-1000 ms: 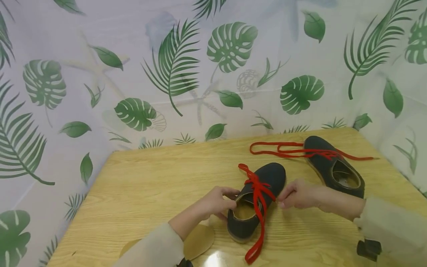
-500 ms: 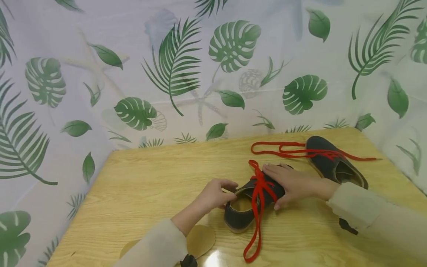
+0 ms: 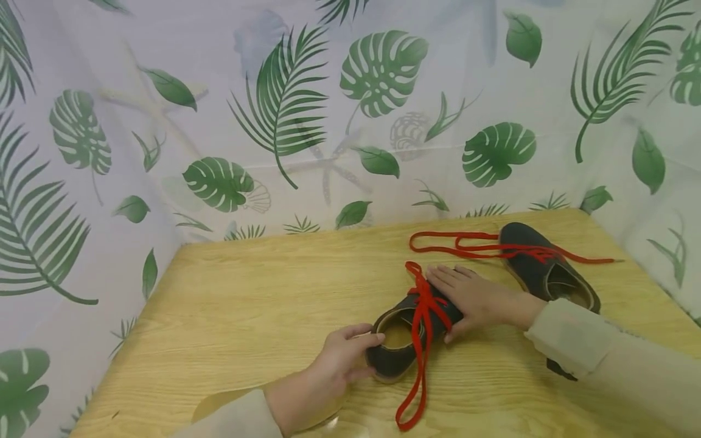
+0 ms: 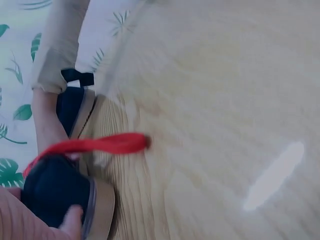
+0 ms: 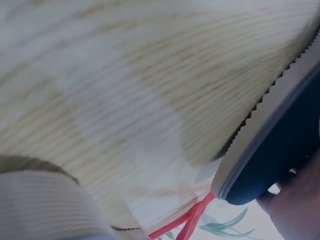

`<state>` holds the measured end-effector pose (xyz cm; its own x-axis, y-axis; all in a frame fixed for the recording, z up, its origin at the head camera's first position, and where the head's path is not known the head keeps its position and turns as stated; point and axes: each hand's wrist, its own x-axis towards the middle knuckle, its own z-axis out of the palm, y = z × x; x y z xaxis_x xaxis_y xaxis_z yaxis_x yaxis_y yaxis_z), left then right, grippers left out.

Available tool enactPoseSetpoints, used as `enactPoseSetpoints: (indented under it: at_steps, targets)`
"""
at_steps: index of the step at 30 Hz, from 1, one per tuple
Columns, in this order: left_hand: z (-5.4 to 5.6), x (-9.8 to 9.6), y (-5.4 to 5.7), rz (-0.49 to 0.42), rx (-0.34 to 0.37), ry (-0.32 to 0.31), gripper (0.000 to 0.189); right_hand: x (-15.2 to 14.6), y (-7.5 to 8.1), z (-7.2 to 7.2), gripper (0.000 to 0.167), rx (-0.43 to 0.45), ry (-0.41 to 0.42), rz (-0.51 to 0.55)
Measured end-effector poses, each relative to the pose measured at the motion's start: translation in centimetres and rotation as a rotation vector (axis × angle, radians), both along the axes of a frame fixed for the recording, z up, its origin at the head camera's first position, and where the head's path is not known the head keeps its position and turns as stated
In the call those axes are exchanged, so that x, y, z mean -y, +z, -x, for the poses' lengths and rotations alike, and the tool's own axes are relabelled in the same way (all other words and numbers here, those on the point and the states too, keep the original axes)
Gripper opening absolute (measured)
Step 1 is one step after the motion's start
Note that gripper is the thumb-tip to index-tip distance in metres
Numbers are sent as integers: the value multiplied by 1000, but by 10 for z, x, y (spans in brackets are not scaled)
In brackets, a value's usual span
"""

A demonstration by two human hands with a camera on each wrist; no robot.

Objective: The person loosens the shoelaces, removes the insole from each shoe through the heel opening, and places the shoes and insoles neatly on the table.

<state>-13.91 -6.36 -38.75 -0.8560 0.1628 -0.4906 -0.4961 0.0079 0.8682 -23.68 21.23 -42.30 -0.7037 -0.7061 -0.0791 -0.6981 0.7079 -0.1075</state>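
A dark canvas shoe with its red lace tied in a bow sits near the table's middle, toe pointing away to the right. My left hand holds it at the heel, with the thumb over the rim of the opening; in the left wrist view a fingertip presses the heel. Across the toe lies my right hand, fingers over the far side and thumb down the near side, hiding most of the toe. One lace loop hangs toward me onto the table.
A second dark shoe lies at the back right, its long red lace spread loose on the wooden table. A flat tan piece lies partly under my left forearm. A leaf-print cloth stands behind.
My right hand has left the lace at the shoe's right side and moved onto the toe. My left hand has shifted down and back around the heel. The shoe has turned slightly.
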Motion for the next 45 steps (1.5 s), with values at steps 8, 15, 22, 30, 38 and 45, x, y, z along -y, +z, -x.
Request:
enactPoseSetpoints:
  at_steps: [8, 15, 22, 30, 38, 45]
  targets:
    - [0, 2, 3, -37, 30, 60, 61, 4, -4, -12, 122, -142, -66, 11]
    - [13, 8, -2, -8, 16, 4, 58, 2, -8, -20, 119, -72, -133, 111]
    - [32, 17, -5, 41, -26, -96, 54, -5, -13, -27, 113, -70, -138, 157]
    - [60, 22, -10, 65, -49, -164, 51, -7, -15, -35, 114, -67, -202, 64]
    - [67, 24, -9, 53, -47, -204, 50, -9, -16, -39, 113, -85, -256, 55]
    - [68, 23, -7, 52, -46, -207, 51, -13, -10, -37, 112, -12, -244, 90]
